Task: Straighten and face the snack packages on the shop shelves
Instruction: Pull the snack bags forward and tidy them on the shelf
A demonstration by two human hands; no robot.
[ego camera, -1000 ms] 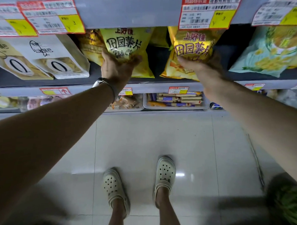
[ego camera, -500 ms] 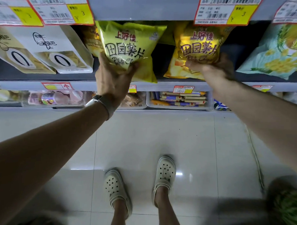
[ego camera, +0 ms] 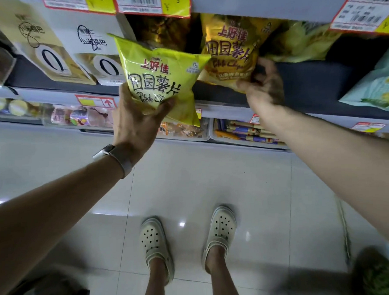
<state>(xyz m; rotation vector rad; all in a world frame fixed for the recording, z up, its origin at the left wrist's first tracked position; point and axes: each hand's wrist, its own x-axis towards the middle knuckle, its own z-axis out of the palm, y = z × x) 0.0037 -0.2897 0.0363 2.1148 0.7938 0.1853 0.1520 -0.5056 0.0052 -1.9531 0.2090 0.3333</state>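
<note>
Head view: stock on the snack shelf (ego camera: 308,86)

Item 1: lime-yellow potato chip bag (ego camera: 162,80). It is held out in front of the shelf edge with its printed face to the camera and its top tilted to the left. The lower corner hangs over the shelf lip and the tub of wrapped sweets (ego camera: 182,131) below. The left hand (ego camera: 139,118) grips its bottom part, with the thumb pressed on the front of the pack. A wristwatch (ego camera: 114,155) sits on that wrist.

Item 2: golden-yellow potato chip bag (ego camera: 230,51). It stands on the shelf just right of item 1, face outward and leaning, with its top tucked under the upper shelf rail. The right hand (ego camera: 264,87) holds the lower right corner with its fingers curled round the edge. The hand is blurred, so the finer detail of the grip is unclear.

Item 3: white-and-tan pouches (ego camera: 54,61). They stand in a row at the left end of the same shelf.

Item 4: pale green bag (ego camera: 376,88). It sits at the far right, well apart from the chip bags.

Item 5: price tags (ego camera: 153,3). These are red, white and yellow and are fixed to the rail above.

Item 6: tray of wrapped bars (ego camera: 248,132). It sits on the shelf below, beside the sweets tub.

Item 7: pale clogs (ego camera: 155,239). They are on the person's feet, on the glossy tiled floor (ego camera: 212,179).
</note>
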